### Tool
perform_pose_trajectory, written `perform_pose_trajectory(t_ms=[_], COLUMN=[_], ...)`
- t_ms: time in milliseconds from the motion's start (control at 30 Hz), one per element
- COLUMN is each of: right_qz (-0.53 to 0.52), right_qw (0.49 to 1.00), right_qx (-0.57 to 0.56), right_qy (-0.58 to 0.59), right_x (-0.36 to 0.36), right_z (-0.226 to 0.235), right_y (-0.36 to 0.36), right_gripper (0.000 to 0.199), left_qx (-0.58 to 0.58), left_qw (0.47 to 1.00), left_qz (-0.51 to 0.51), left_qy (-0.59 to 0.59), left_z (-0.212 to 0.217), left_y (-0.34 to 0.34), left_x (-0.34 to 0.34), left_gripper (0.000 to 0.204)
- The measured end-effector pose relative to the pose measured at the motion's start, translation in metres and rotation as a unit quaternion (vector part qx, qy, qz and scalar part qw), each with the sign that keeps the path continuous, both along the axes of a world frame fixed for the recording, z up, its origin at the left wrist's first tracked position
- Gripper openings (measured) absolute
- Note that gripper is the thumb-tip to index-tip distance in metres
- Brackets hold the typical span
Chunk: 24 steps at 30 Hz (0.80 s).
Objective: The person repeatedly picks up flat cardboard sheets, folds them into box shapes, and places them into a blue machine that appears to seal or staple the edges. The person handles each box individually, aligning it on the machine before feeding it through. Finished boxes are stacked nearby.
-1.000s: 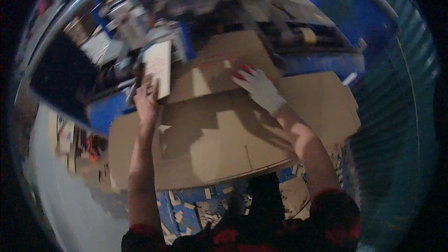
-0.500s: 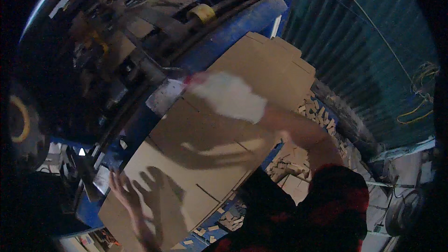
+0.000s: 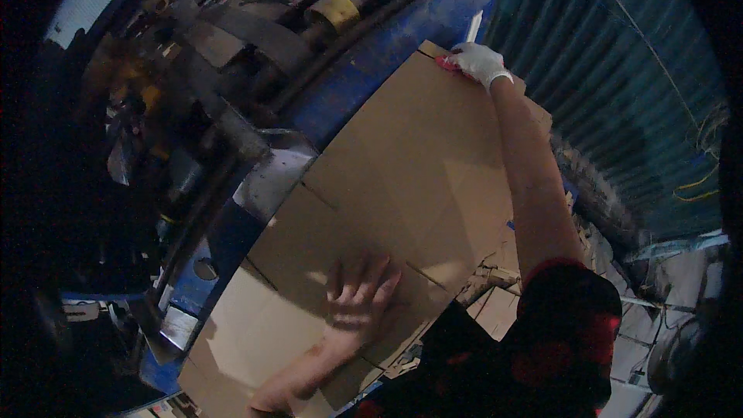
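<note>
A large flat cardboard sheet [image 3: 387, 155] with slots cut along its edges lies slanted across the blue machine's bed, from lower left to upper right. My left hand [image 3: 362, 294] is bare and over the middle of the sheet's near half. Its fingers are spread, with nothing in them; whether the palm presses on the board cannot be told. My right hand [image 3: 481, 64], in a white glove with red at the fingertips, is at the sheet's far end. The fingers are bent round the edge there, and their tips are partly hidden.
Along the left runs a dark machine with rollers, a yellow ring [image 3: 334, 15] and a blue frame [image 3: 348, 81]. A metal plate [image 3: 275, 178] juts toward the sheet's left edge. Cardboard offcuts [image 3: 495, 271] lie to the right, below a corrugated wall [image 3: 596, 54].
My right hand has gone from above the sheet's middle to its far end. The left hand has moved from the near left edge rightward and farther in. The view has shifted slightly.
</note>
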State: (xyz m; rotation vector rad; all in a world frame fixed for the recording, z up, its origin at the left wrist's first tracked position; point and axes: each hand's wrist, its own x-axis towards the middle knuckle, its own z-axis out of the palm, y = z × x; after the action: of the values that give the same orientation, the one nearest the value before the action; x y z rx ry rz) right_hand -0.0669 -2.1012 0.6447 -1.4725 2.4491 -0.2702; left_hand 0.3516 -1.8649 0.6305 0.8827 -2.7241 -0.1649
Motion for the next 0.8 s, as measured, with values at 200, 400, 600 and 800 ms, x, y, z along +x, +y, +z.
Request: perform_pose_trajectory(t_ms=[200,400,600,800], right_qz=[-0.037,-0.045,-0.088,-0.177], right_qw=[0.992,0.993,0.974,0.957], right_qx=[-0.094,-0.079,-0.13,-0.053], right_qy=[0.077,0.078,0.161,0.225], right_x=[-0.005,-0.028,-0.068,-0.166], right_z=[-0.015,-0.015,-0.023,-0.04], right_y=[-0.011,-0.026,-0.02,0.102], right_gripper=[0.046,0.035,0.026,0.029], left_qx=[0.001,0.011,0.022,0.043], left_qw=[1.0,0.999,1.0,0.999], left_qz=[-0.006,-0.01,-0.001,-0.005], left_qy=[-0.019,-0.033,-0.007,-0.015], left_z=[0.001,0.003,0.001,0.0], left_y=[-0.002,0.001,0.0,-0.001], left_x=[0.005,0.007,0.007,0.004], left_gripper=[0.059,0.057,0.056,0.058])
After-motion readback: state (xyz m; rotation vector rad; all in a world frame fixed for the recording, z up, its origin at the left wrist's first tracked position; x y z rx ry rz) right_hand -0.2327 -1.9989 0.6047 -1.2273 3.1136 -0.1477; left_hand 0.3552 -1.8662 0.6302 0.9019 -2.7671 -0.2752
